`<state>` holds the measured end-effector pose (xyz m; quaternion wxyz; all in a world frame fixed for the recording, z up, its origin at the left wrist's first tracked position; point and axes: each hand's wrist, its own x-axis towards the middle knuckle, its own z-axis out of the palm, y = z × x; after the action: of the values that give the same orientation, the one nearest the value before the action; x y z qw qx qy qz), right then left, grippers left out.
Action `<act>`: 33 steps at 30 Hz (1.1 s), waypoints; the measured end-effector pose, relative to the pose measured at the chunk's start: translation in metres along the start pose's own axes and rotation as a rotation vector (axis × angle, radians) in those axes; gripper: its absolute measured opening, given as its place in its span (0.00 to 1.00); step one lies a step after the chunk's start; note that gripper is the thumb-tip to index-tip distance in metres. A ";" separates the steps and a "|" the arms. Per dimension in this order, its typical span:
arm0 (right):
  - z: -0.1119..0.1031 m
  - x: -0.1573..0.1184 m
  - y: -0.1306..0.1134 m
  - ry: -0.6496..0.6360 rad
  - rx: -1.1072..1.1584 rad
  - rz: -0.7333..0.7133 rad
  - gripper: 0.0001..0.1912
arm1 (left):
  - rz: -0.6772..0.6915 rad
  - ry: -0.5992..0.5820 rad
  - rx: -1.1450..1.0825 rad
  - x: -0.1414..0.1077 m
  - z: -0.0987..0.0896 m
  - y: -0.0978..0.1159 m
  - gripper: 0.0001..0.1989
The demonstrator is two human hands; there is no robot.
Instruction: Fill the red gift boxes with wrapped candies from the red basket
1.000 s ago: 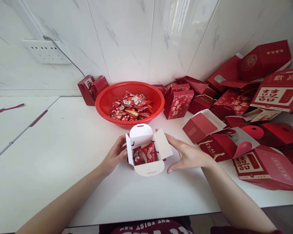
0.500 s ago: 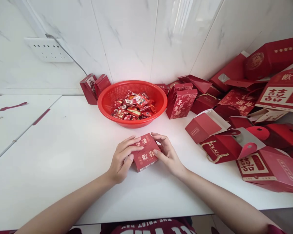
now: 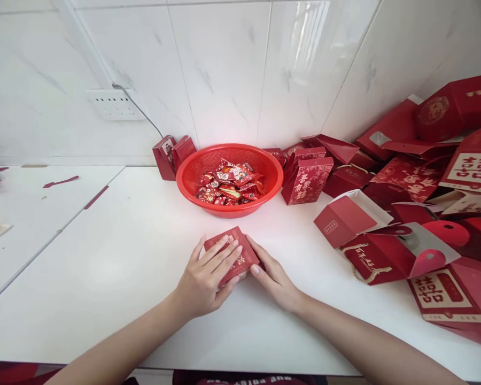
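A small red box with gold lettering (image 3: pixel 246 255) lies on the white table in front of the basket, turned at an angle. Across its top rests my left hand (image 3: pixel 208 275), fingers spread and partly covering the lettering, thumb at the near edge. My right hand (image 3: pixel 274 280) is against the box's right side, its thumb by the near right corner and its fingers along the side. Just beyond stands a red plastic basket (image 3: pixel 229 210) holding wrapped red sweets (image 3: pixel 228 184).
Red boxes (image 3: pixel 308 179) stand right of the basket, and a large pile of them (image 3: pixel 385 256) covers the table's right side. Two upright boxes (image 3: pixel 165 158) stand behind left. A red strip (image 3: pixel 61 182) lies far left. A socket panel (image 3: pixel 114 105) is on the wall.
My left hand has moved from the box's left side onto its top, fingers spread. The box has turned slightly between my hands. The view has shifted to the left and up.
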<state>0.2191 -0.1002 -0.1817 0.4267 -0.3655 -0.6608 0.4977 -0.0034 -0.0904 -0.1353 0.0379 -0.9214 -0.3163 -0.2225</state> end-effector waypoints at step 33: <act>0.003 0.008 0.007 -0.145 -0.102 0.130 0.09 | -1.111 0.090 0.305 0.011 -0.050 -0.435 0.22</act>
<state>0.2134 -0.0919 -0.1877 0.3254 -0.3920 -0.6892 0.5152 -0.2759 0.2517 -0.1167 0.0613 -0.5907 -0.7794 -0.1998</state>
